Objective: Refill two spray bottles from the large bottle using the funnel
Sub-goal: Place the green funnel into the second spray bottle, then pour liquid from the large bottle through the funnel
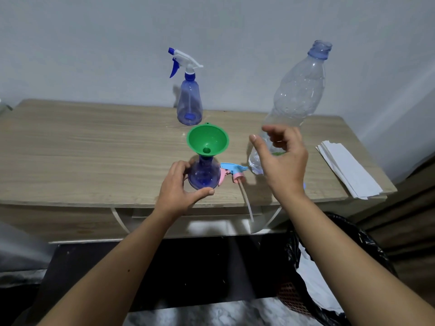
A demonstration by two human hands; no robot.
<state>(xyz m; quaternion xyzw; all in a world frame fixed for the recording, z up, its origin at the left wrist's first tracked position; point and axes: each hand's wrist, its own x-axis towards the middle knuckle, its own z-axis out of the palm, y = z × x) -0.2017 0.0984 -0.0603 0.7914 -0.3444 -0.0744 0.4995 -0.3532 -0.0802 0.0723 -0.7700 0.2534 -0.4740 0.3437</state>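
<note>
Gripping unlabelled spray bottle (204, 174) — left hand (181, 184)

Two spray bottles (189, 100) (204, 172), one large bottle (296, 95), one green funnel (207, 140), one detached spray head (233, 171), one stack of white paper (348, 168), two hands (179, 187) (282, 158).

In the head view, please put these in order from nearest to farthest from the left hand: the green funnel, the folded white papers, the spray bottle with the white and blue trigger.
From the left hand:
1. Green funnel, just above the hand, sitting in the open bottle that it holds.
2. Spray bottle with the white and blue trigger, at the back of the table.
3. Folded white papers, far right edge.
</note>
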